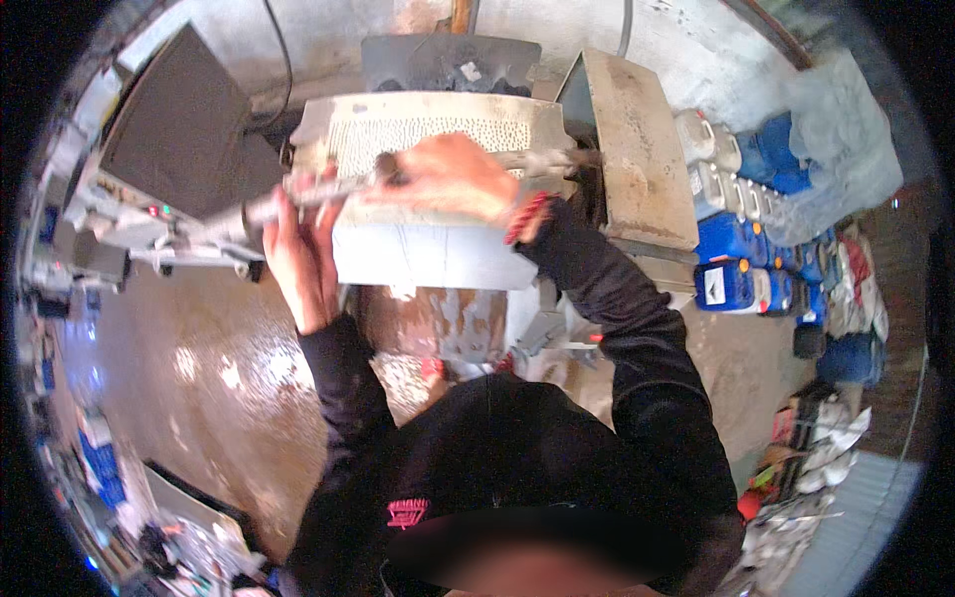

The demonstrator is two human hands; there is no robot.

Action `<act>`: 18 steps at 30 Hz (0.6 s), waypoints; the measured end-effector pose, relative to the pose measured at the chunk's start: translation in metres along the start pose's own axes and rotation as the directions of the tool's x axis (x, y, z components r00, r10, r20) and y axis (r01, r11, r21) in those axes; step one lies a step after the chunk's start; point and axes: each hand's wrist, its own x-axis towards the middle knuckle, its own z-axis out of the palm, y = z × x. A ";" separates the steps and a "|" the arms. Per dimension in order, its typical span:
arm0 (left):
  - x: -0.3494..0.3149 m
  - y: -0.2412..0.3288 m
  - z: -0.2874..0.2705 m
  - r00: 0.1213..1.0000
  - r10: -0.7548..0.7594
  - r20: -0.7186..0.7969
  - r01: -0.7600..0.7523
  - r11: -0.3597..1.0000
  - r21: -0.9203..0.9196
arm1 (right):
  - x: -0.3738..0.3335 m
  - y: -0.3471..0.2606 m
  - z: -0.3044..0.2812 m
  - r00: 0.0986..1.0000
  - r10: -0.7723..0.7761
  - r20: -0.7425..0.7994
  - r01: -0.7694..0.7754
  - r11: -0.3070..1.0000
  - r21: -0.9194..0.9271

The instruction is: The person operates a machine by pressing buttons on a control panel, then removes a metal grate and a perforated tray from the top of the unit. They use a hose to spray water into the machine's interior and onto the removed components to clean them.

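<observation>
A grey metal bar (pixel 261 211) runs slantwise above the left side of a machine with a pale, dimpled top (pixel 428 107). My left hand (pixel 301 261) is at the bar, its fingers closed around it and slightly blurred. My right hand (pixel 443 179), wearing a red bracelet, is over the middle of the machine, closed on the bar near a dark round end piece (pixel 388 168). Right of that hand, a rough, pale bar (pixel 545 160) continues to the machine's side. In front of the dimpled surface lies a smooth, light sheet-like panel (pixel 423 256).
A dark-faced box unit (pixel 177 124) stands left, a rusty metal cabinet (pixel 637 149) right. Blue canisters (pixel 724 286) and white canisters (pixel 708 189) line the right wall. The brown floor (pixel 219 348) looks wet. Clutter (pixel 194 542) lies at lower left.
</observation>
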 end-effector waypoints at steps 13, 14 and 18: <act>0.045 -0.077 -0.040 0.989 -0.149 0.025 0.150 0.989 -0.018 | 0.038 0.056 0.079 0.990 0.142 0.013 -0.142 0.979 0.149; 0.048 -0.080 -0.037 0.988 -0.154 0.025 0.155 0.988 -0.021 | 0.037 0.061 0.080 0.989 0.143 -0.022 -0.138 0.976 0.166; 0.058 -0.090 -0.030 0.982 -0.189 0.031 0.189 0.982 -0.011 | 0.043 0.081 0.088 0.988 0.125 -0.088 -0.110 0.981 0.163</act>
